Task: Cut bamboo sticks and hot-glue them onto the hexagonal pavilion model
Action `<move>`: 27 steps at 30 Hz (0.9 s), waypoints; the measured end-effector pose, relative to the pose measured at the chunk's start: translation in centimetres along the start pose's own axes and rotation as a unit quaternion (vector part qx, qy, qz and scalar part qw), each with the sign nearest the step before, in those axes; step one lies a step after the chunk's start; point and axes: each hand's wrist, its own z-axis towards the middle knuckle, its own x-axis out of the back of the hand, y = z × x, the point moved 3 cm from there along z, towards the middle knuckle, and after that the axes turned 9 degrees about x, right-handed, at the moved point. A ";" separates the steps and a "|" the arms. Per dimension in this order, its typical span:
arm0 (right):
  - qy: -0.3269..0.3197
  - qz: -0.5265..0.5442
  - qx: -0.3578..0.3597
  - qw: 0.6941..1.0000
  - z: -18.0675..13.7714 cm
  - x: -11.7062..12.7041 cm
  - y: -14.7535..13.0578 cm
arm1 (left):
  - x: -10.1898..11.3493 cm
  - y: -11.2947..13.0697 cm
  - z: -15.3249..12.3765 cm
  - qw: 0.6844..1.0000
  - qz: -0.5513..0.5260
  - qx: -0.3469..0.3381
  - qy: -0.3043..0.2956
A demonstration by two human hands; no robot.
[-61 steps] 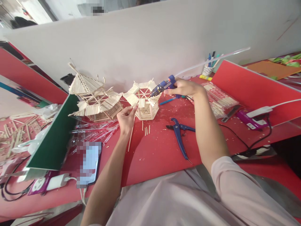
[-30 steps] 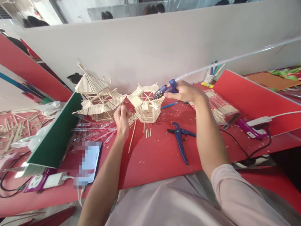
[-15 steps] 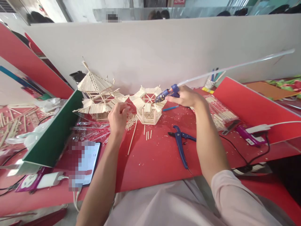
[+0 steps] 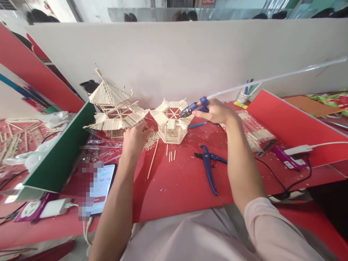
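My right hand (image 4: pixel 216 111) grips a blue glue gun (image 4: pixel 194 107) with a long clear glue stick (image 4: pixel 272 78) trailing from its back. Its nozzle points at the roof of a small hexagonal stick pavilion (image 4: pixel 171 121) on the red table (image 4: pixel 176 181). My left hand (image 4: pixel 134 139) reaches palm-down to a small heap of short sticks (image 4: pixel 150 139) between this pavilion and a bigger stick pavilion (image 4: pixel 114 108). Whether its fingers pinch a stick is hidden.
Blue cutters (image 4: pixel 208 161) lie right of centre. A long stick (image 4: pixel 153 158) and cut bits lie near the pavilion. A phone (image 4: pixel 99 188) and a green board (image 4: pixel 61 156) are at left, a bag of sticks (image 4: pixel 254 127) and a purple power strip (image 4: pixel 288 157) at right.
My left hand left the small pavilion's roof and dropped left to the heap of short sticks. The glue gun stayed by the roof. The view tilted up slightly.
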 end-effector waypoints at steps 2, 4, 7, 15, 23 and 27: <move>0.007 0.002 -0.001 1.000 0.0 0.1 -0.1 | -0.1 0.1 -0.1 0.999 0.022 -0.002 -0.031; 0.012 0.004 -0.003 1.000 -0.1 0.2 -0.1 | -0.2 0.1 -0.4 0.996 0.054 0.006 -0.064; 0.005 0.015 0.001 1.000 -0.2 0.3 -0.2 | -0.6 0.1 -1.1 0.989 0.118 0.024 -0.086; -0.014 0.036 0.004 0.999 -0.3 0.3 -0.1 | -1.9 -0.9 -0.7 0.985 0.108 -0.007 -0.135; -0.009 0.056 0.008 0.998 -0.3 0.3 -0.1 | -2.4 -0.5 -1.1 0.975 0.123 -0.021 -0.184; -0.013 0.062 0.009 0.998 -0.3 0.3 0.0 | -2.7 -0.3 -1.5 0.971 0.130 -0.028 -0.196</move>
